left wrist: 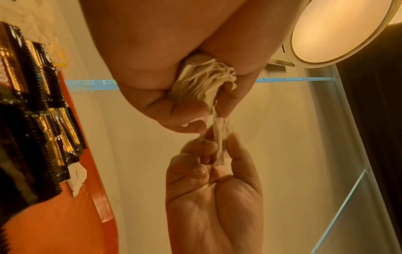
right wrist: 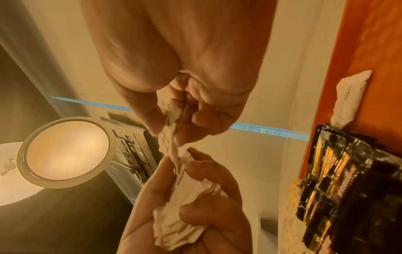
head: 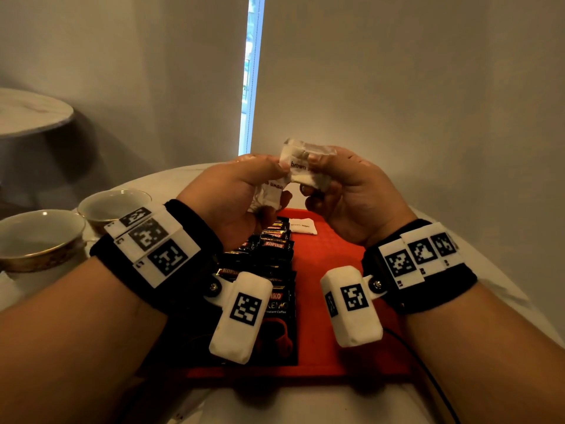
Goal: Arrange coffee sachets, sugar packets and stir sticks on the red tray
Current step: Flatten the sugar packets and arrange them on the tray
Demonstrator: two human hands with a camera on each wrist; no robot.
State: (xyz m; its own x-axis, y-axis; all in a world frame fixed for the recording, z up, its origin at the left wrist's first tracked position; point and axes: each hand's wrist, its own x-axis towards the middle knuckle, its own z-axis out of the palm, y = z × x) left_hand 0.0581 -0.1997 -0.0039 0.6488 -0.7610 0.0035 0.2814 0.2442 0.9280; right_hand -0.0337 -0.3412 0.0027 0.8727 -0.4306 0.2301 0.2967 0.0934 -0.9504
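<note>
Both hands [head: 287,191] pinching sugar packets [head: 301,166], count unclear

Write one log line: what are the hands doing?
left hand: grips sugar packets | right hand: pinches one packet | red tray: coffee sachets

1. Tray [head: 333,264]: red, flat, with a low rim, lying on the table with its long side running near to far.
2. Coffee sachets [head: 276,244]: black packs with gold and red print, laid overlapping in a row along the tray's left half, from the near edge to the far end.
3. Sugar packet [head: 303,226]: white, flat on the tray's far part, just right of the row's far end.
4. Sugar packets [head: 301,165]: white, crumpled, printed "brown", held in a bunch above the tray's far edge.
</note>
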